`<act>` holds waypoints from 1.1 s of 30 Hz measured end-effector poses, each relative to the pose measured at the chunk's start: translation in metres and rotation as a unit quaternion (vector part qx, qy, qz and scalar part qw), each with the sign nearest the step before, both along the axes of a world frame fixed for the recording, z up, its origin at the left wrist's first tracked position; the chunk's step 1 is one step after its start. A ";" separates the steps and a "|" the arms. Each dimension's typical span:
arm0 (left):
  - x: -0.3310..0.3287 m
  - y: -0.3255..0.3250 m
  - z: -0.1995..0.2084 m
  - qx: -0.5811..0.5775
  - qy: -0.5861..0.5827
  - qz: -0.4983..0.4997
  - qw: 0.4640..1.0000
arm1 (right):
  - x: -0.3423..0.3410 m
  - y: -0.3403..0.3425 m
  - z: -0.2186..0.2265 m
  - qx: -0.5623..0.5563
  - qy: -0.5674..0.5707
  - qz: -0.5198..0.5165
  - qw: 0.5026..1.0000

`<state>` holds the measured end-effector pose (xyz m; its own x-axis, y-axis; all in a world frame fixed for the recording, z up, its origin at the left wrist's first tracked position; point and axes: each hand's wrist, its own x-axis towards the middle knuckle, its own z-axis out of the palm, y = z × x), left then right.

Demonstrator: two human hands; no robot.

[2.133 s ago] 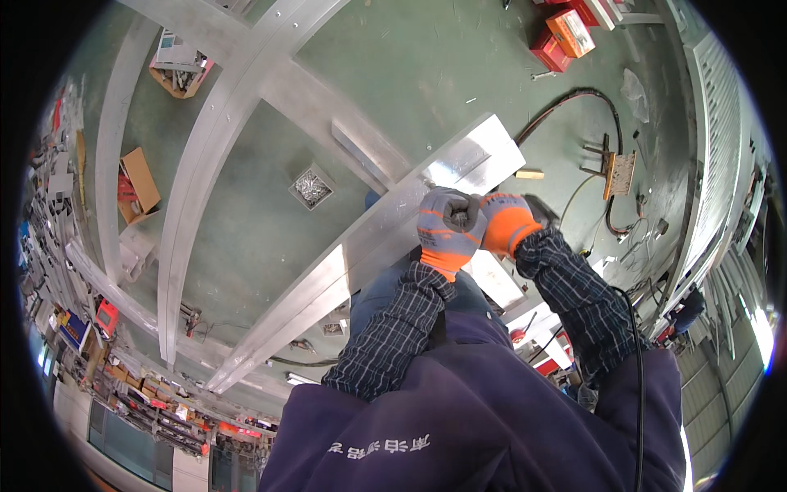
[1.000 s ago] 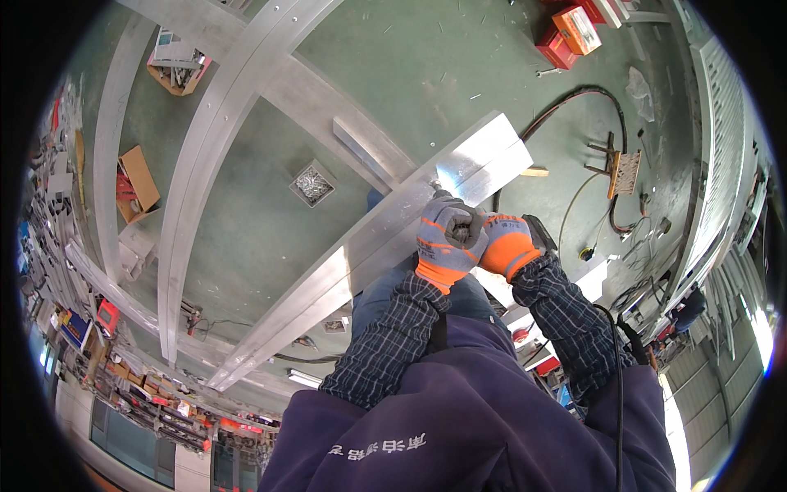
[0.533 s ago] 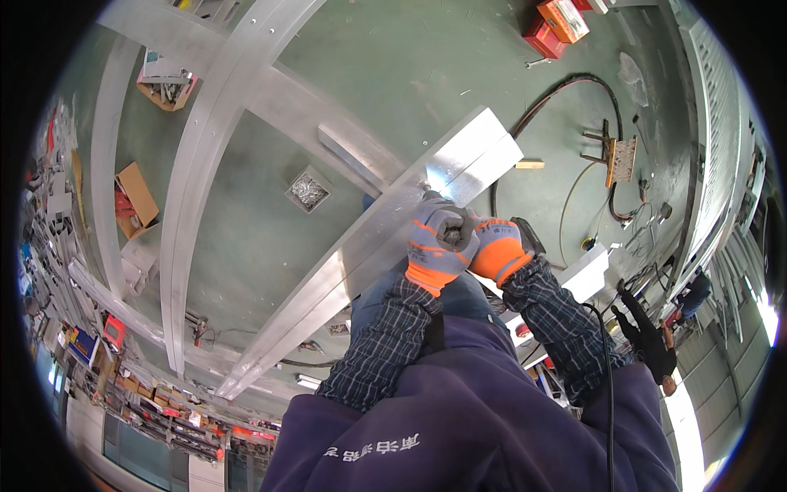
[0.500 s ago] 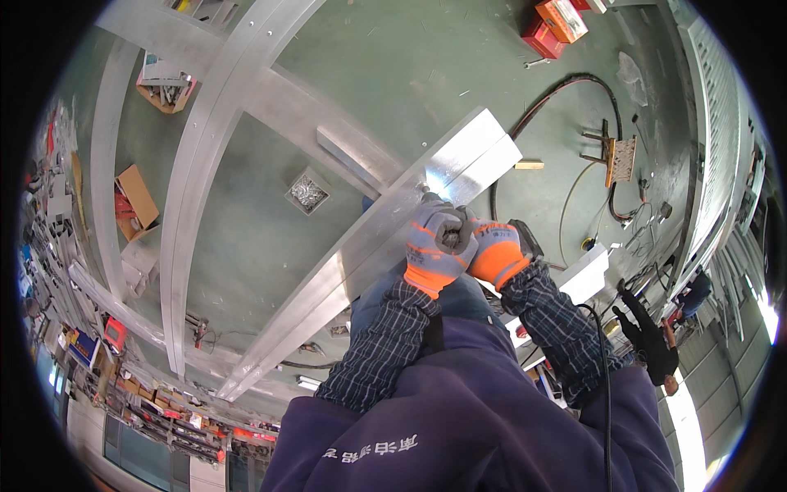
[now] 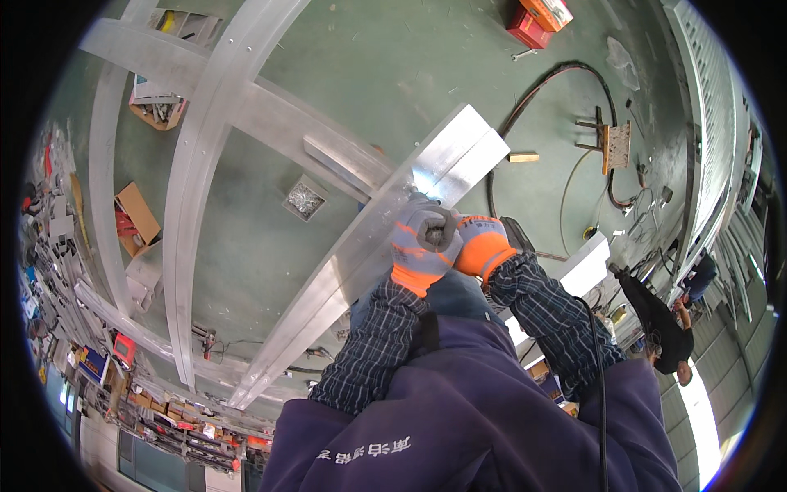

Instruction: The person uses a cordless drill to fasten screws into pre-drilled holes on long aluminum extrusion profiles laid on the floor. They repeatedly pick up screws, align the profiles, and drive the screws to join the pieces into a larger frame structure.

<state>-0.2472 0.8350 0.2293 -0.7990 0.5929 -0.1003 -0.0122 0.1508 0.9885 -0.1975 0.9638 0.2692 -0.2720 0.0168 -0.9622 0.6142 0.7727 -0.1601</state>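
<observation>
Both my hands wear grey gloves with orange cuffs and are together over a silvery metal beam [image 5: 361, 246]. My right hand [image 5: 484, 243] is closed around the grip of a dark cordless drill [image 5: 516, 236], whose base sticks out to the right of the glove. Beside it, my left hand [image 5: 423, 238] is curled around the drill's body, which the gloves mostly hide. Just beyond the fingers, a bright bluish-white spot of light falls on the beam's upper face, near its far end. The tip of the drill cannot be made out.
A crossing metal frame [image 5: 197, 148] stands to the left. On the green floor are a tray of small metal parts [image 5: 304, 199], an open cardboard box [image 5: 138, 215], red boxes [image 5: 531, 29], a small stool [image 5: 616, 146] and a looping black cable [image 5: 541, 82]. Another person [image 5: 660, 324] is at the right.
The whole view has shifted slightly, so the beam and hands appear a little farther left. My hands keep their hold on the drill, and the light spot stays on the beam.
</observation>
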 end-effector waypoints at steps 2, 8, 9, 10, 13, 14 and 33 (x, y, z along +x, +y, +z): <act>0.003 -0.001 -0.001 0.008 -0.015 0.003 1.000 | 0.000 0.000 0.004 0.000 0.002 0.011 1.000; 0.000 0.006 0.005 0.003 0.029 0.003 1.000 | 0.007 -0.001 -0.001 0.008 0.003 -0.005 1.000; 0.002 0.003 0.000 0.012 0.023 -0.007 1.000 | 0.014 -0.004 -0.007 0.009 0.002 0.003 1.000; 0.001 0.002 -0.001 0.021 0.017 -0.018 0.999 | 0.024 -0.009 -0.015 0.010 0.000 0.010 1.000; -0.002 0.000 0.005 -0.017 0.043 -0.026 0.999 | 0.059 -0.028 -0.029 0.056 0.136 -0.043 0.988; -0.006 0.002 0.005 -0.014 0.044 -0.026 0.999 | 0.062 -0.029 -0.032 0.057 0.170 -0.059 0.982; -0.003 0.006 0.000 -0.001 0.007 0.007 1.000 | -0.022 0.014 0.014 -0.025 0.015 0.042 0.999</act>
<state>-0.2506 0.8407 0.2291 -0.8086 0.5813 -0.0908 -0.0007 0.1534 0.9882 -0.2193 0.9782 0.2829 -0.3001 -0.0547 -0.9524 0.5412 0.8124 -0.2171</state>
